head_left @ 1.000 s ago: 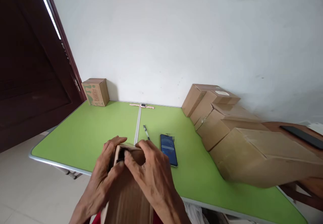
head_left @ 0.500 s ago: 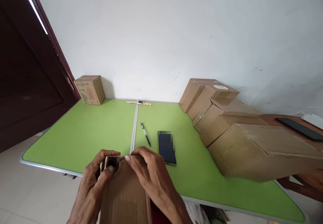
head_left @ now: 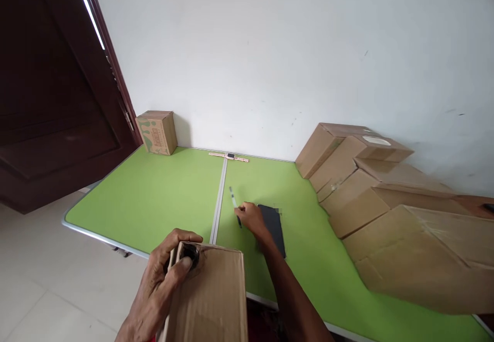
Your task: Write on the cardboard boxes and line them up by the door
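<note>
My left hand [head_left: 164, 275] grips the upper left edge of a brown cardboard box [head_left: 212, 295], its thumb at a dark, ragged hole [head_left: 190, 253] in the box's face. The box is tilted at the table's near edge, and its lower part runs out of view. Farther out, my right hand [head_left: 250, 217] is closed with thumb and fingers pinched on the middle of a pen [head_left: 233, 196]. The pen's clear upper part shows beyond the fingers, and its dark lower end shows below them. A dark smartphone [head_left: 275, 229] lies beside that hand, partly covered by the wrist and forearm.
Several cardboard boxes [head_left: 401, 249] stand in a row along the right of the green table [head_left: 154, 193]. A small printed box [head_left: 157, 133] is at the back left. A strip with markings [head_left: 230, 156] lies near the wall. A dark door [head_left: 57, 90] stands left.
My right hand has left the box's top edge, reached forward and taken hold of the pen. My left hand stays on the box. The view has turned slightly left.
</note>
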Demonstrator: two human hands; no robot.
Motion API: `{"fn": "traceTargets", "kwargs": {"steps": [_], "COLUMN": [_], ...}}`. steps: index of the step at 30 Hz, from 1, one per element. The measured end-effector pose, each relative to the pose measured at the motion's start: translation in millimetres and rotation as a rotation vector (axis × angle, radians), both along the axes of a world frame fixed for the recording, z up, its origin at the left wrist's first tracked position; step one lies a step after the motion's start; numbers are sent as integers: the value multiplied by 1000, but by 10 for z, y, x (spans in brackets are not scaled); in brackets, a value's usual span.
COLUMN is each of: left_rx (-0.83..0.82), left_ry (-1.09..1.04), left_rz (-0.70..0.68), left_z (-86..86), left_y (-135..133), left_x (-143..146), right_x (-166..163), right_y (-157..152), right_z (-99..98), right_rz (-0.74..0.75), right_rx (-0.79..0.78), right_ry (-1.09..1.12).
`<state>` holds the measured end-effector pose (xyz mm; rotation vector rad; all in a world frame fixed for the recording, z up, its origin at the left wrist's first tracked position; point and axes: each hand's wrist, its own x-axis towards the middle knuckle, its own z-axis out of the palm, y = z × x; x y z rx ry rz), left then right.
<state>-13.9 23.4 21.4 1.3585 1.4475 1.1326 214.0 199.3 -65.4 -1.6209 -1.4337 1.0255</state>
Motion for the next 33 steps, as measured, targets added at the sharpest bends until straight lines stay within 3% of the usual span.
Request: {"fn": "traceTargets", "kwargs": {"steps": [4, 7, 10, 13, 18, 25, 33], "left_rx": [-13, -24, 17, 124, 268, 262, 314], "left_ry": [-38, -42, -16, -28, -31, -36, -27], "left_rz": [-39, -108, -138, -237, -434, -455, -445], "left_z": [-9, 5, -21, -81, -165, -212, -271], "left_y": [-34, -44, -53, -55, -46, -7, -9], "left_x": [12, 53, 81, 65, -24, -55, -84], "right_x": [103, 50, -113, -264, -318, -352, -443], "right_y": [-547, -1098, -1554, -1780, -1805, -1803, -1878], "right_z": [419, 773, 941, 889, 738, 831, 899], "right_rz": [43, 120, 195, 161, 144, 228, 98], "right_rx": [70, 117, 169, 301, 426, 462, 442], "right_ry": [321, 781, 1013, 974, 844, 704, 629]}}
